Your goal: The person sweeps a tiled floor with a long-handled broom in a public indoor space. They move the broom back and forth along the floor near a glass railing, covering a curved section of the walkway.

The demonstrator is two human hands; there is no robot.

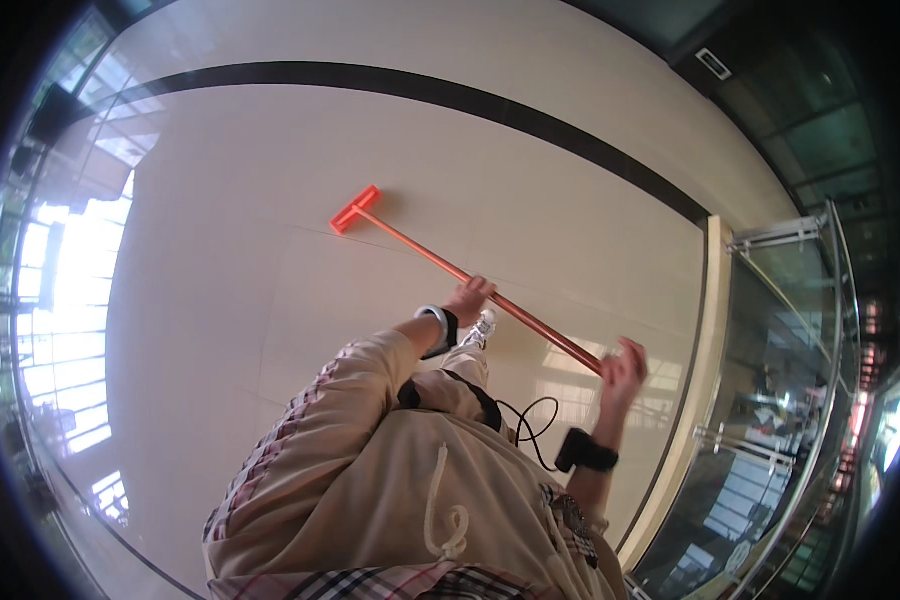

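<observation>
A long-handled floor mop or broom point(532, 320) slants across the view, its orange handle running from lower right to upper left. Its narrow orange head point(355, 211) is at the floor; the underside is hidden, so the exact kind cannot be told. Partway down the shaft, my left hand point(471, 300) wraps around it, a pale band and a dark band on that wrist. At the upper end of the handle is my right hand point(624, 371), slightly blurred, its fingers curled about the end. A black device point(585, 451) is strapped to the right wrist.
Glossy pale floor tiles point(270, 165) spread around me, crossed by a dark strip point(420, 84). To the right stands a glass railing point(780, 330) with metal rails beyond a pale ledge point(675, 480). A black cable point(538, 405) loops by my leg. One shoe point(482, 327) shows below my left hand.
</observation>
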